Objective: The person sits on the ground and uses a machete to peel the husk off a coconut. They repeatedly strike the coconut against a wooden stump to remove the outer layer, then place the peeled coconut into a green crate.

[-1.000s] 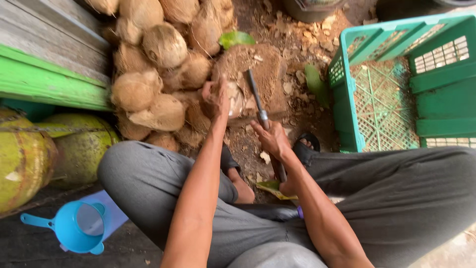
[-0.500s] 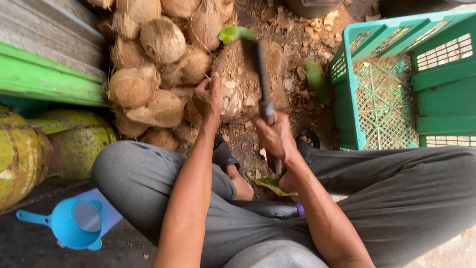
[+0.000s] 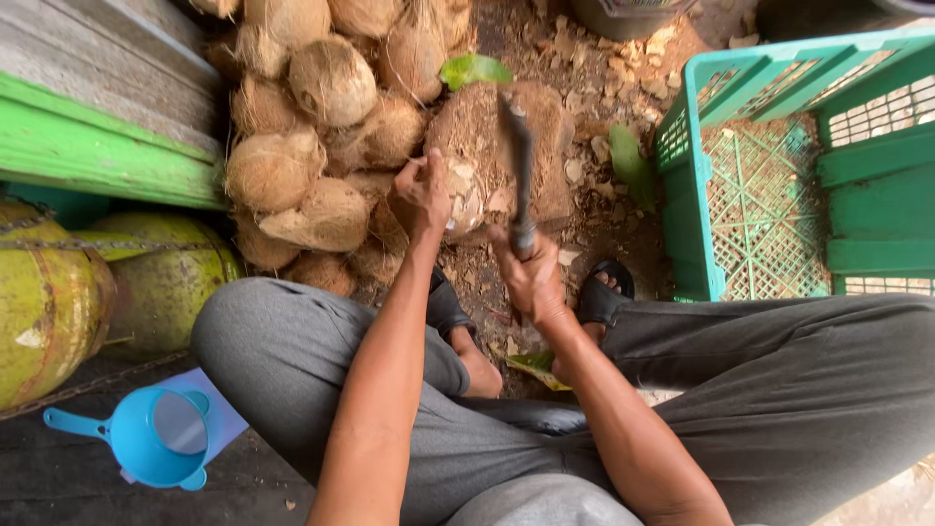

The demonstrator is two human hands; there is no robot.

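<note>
My right hand [image 3: 531, 278] grips the handle of a dark machete [image 3: 517, 161], its blade raised and pointing away over a brown wooden chopping block [image 3: 555, 146]. My left hand [image 3: 425, 193] holds a pale, partly husked coconut [image 3: 466, 202] against the near left side of the block. The blade hangs just right of the coconut, apart from it.
A heap of husked brown coconuts [image 3: 321, 127] lies to the left, beside a green wooden ledge [image 3: 97, 156] and yellow-green coconuts [image 3: 58, 292]. A green plastic crate [image 3: 779, 175] stands at the right. A blue strainer funnel [image 3: 156, 448] sits near my left knee. Sandals [image 3: 604, 292] and husk chips cover the ground.
The machete has swung up from lying flatter over the block to a more upright, raised position. My left hand stays on the coconut.
</note>
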